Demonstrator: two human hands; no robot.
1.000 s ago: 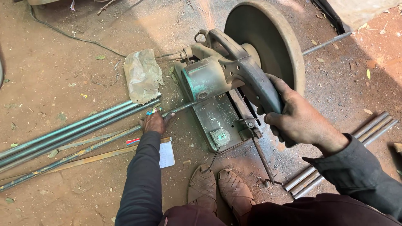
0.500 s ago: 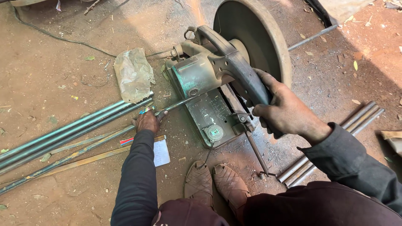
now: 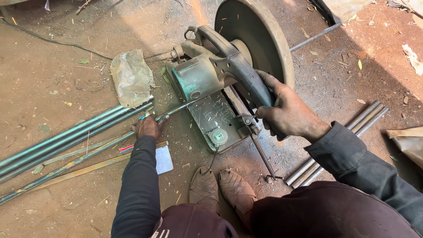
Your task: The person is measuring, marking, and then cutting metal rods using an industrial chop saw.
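Right hand closed around the chop saw handle. Left hand closed, pressing a thin metal rod onto the dirt floor; rod runs from left of that hand into the saw base. Sparks fly behind the blade guard. Crumpled plastic bag near the tubes, contents unclear.

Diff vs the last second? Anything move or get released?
Sparks now fly up behind the chop saw; none showed earlier. The saw head looks slightly lower on the thin rod, though the camera also shifted. Unchanged: right hand grips the saw handle, left hand presses the rod down, pipe bundle lies where it was.
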